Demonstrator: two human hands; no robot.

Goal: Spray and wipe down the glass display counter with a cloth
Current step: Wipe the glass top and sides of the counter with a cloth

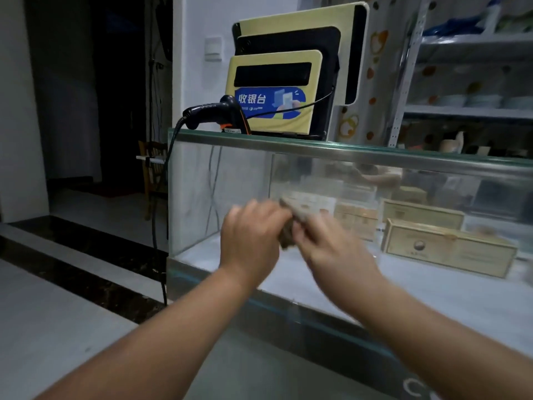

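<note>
Both hands meet in front of the counter (375,157) front pane, bunched on one cloth (290,223). Left hand (251,241) is curled shut on the cloth's left side; right hand (331,243) pinches its right side, blurred, finger detail unclear. Cloth sits between the two hands, touching both, just beside the glass; contact with the pane cannot be told. Cloth's long axis runs roughly up-down. Counter's long axis runs left-right, most unwiped glass lying to the right, so right hand is nearer for the next swipe. No spray bottle in view. Scanner (219,114) rests on top.
</note>
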